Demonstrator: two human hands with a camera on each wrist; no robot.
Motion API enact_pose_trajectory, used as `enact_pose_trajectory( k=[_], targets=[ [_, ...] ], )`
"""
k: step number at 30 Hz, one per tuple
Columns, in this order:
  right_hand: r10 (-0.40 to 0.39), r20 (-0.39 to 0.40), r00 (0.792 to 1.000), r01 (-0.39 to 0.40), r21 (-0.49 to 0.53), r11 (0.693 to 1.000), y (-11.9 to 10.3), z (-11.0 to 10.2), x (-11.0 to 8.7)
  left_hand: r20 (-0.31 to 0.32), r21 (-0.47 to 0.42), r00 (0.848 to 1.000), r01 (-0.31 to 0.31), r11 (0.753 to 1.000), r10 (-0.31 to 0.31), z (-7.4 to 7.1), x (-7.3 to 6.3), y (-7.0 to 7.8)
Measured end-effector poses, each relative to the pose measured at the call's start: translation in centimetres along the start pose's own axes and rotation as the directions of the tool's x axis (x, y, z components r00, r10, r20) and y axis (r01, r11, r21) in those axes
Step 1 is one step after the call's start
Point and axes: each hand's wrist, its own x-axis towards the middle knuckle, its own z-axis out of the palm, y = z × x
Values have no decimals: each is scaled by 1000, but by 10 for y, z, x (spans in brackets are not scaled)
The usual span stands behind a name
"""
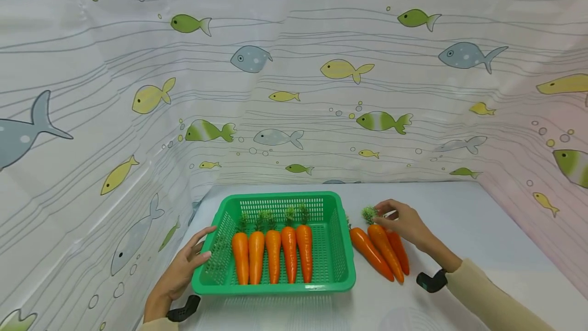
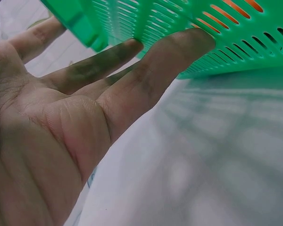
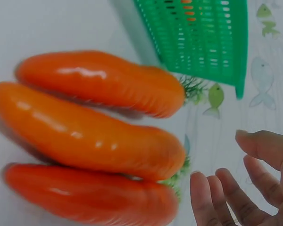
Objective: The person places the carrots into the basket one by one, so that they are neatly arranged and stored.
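Observation:
A green plastic basket (image 1: 275, 288) with slotted walls holds several orange carrots (image 1: 273, 254) with leafy green tops, lying side by side. At its left side is my left hand (image 1: 181, 267), fingers extended; in the left wrist view the fingertips meet the basket's outer wall (image 2: 245, 61). Three loose carrots lie right of the basket: a left one (image 1: 369, 252), a middle one (image 1: 385, 249) and a redder right one (image 1: 400, 254). My right hand (image 1: 406, 223) hovers by their green tops. In the right wrist view its fingers are spread, with nothing between them.
A white table surface (image 1: 464, 229) extends to the right of the loose carrots. White sheeting with printed fish (image 1: 340, 116) stands behind and on both sides, close by the left arm. A black wrist strap (image 1: 432, 281) is on each wrist.

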Motion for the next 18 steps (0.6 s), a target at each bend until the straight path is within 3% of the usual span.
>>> enact_pose_trajectory(
  k=[10, 18],
  targets=[
    [58, -37, 998, -61, -82, 995, 31, -2, -6, 29, -3, 999, -26, 1000, 26, -1, -1, -4],
    [93, 1, 996, -93, -100, 991, 43, -4, -6, -11, -5, 1000, 0, 1000, 0, -1, 1, -2]
  ],
)
